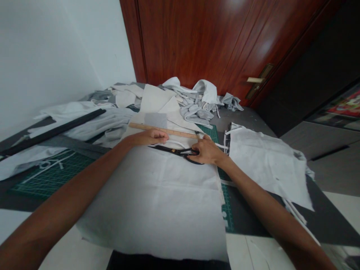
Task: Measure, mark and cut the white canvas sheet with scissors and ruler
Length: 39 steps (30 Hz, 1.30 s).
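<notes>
A large sheet of white cloth (157,195) lies flat over a green cutting mat (50,176) in front of me. My right hand (206,150) is closed around the handles of black scissors (174,150), whose blades point left across the far edge of the cloth. My left hand (150,137) rests with its fingers curled on the cloth just beyond the blades, pressing near a wooden ruler (165,130) that lies crosswise behind both hands.
Another white cloth piece (267,165) lies at the right. A heap of grey and white scraps (194,101) sits at the back by a red-brown door (225,41). A long black bar (53,131) lies at the left. White wall on the left.
</notes>
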Tool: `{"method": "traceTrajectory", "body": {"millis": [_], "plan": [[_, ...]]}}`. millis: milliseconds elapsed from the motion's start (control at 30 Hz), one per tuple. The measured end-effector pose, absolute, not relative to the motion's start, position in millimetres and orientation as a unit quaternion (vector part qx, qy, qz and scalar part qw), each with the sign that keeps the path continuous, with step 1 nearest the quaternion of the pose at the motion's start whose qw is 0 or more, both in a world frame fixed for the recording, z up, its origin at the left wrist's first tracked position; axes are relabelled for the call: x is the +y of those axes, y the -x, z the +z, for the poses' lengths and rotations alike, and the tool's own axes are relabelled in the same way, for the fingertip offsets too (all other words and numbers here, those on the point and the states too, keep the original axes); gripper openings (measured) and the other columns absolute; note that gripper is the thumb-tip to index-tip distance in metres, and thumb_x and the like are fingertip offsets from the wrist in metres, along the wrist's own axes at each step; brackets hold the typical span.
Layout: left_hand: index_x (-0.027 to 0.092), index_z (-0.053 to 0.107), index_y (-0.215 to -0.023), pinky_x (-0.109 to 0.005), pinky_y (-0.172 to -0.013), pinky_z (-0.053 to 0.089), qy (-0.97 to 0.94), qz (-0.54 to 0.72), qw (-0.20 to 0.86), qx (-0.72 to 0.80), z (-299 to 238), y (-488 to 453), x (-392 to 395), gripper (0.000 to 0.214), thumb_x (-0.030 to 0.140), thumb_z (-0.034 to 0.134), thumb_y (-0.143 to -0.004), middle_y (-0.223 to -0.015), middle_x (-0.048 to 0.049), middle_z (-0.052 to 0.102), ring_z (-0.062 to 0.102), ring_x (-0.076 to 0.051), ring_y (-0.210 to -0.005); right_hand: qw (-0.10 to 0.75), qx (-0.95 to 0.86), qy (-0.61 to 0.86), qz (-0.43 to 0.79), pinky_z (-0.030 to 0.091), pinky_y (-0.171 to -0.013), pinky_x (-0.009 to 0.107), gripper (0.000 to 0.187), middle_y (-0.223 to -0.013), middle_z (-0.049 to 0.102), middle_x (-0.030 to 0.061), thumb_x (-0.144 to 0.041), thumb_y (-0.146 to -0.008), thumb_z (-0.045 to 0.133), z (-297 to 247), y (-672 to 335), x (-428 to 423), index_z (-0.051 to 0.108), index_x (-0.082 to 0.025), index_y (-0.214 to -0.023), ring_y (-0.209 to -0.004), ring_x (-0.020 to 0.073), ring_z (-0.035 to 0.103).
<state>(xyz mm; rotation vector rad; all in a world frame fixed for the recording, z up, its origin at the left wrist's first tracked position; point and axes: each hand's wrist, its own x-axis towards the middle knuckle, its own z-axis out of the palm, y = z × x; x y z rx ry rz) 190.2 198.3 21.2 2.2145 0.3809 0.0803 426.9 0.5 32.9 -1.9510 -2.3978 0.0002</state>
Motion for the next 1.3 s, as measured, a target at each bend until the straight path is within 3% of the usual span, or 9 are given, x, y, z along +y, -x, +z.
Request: {"method": "traceTrajectory", "body": {"millis": [433, 567, 800, 1133, 1300], "plan": [[0.016, 0.066, -0.098, -0.023, -0.070, 0.040, -0.885, 0.037, 0.439, 0.151, 24.3, -191.1, 197.4, 0.051, 0.066, 0.063, -0.085, -0.083, -0.0006, 0.059, 0.051, -0.014, -0.074, 0.018, -0.778, 0.628, 0.003, 0.029, -0.087, 0.039, 0.042, -0.069, 0.072, 0.0042, -0.054, -0.088, 0.064, 36.2, -422.1, 4.1, 0.069, -0.019, -0.067, -0.071, 0.0198, 0.057], [0.014, 0.065, -0.100, -0.022, -0.063, 0.035, -0.890, 0.029, 0.429, 0.154, 24.0, -190.5, 196.6, 0.047, 0.060, 0.060, -0.090, -0.078, 0.0007, 0.055, 0.045, -0.012, -0.069, 0.011, -0.780, 0.625, -0.001, 0.030, -0.086, 0.038, 0.043, -0.069, 0.073, 0.0044, -0.054, -0.089, 0.063, 35.7, -418.7, 7.7, 0.070, -0.019, -0.067, -0.069, 0.0192, 0.057], [0.011, 0.063, -0.097, -0.022, -0.069, 0.036, -0.897, 0.027, 0.421, 0.129, 23.1, -190.8, 197.6, 0.040, 0.050, 0.055, -0.096, -0.081, 0.0009, 0.052, 0.044, -0.012, -0.075, 0.002, -0.788, 0.616, -0.009, 0.030, -0.085, 0.038, 0.043, -0.069, 0.073, 0.0062, -0.053, -0.090, 0.062, 35.3, -417.5, 10.3, 0.072, -0.017, -0.068, -0.068, 0.0193, 0.058], [0.015, 0.065, -0.097, -0.022, -0.063, 0.036, -0.896, 0.026, 0.421, 0.141, 20.8, -189.3, 198.5, 0.051, 0.065, 0.058, -0.089, -0.077, 0.0005, 0.054, 0.047, -0.013, -0.069, 0.018, -0.798, 0.602, -0.010, 0.030, -0.083, 0.038, 0.044, -0.065, 0.071, 0.0051, -0.054, -0.091, 0.063, 34.2, -416.4, 5.8, 0.070, -0.017, -0.068, -0.063, 0.0179, 0.055], [0.016, 0.066, -0.097, -0.022, -0.069, 0.038, -0.895, 0.033, 0.420, 0.149, 22.8, -189.0, 195.7, 0.052, 0.067, 0.059, -0.087, -0.080, -0.0003, 0.057, 0.050, -0.014, -0.074, 0.011, -0.798, 0.602, -0.021, 0.030, -0.086, 0.038, 0.046, -0.070, 0.072, 0.0071, -0.056, -0.092, 0.061, 33.3, -416.0, 5.1, 0.071, -0.017, -0.070, -0.068, 0.0195, 0.058]]}}
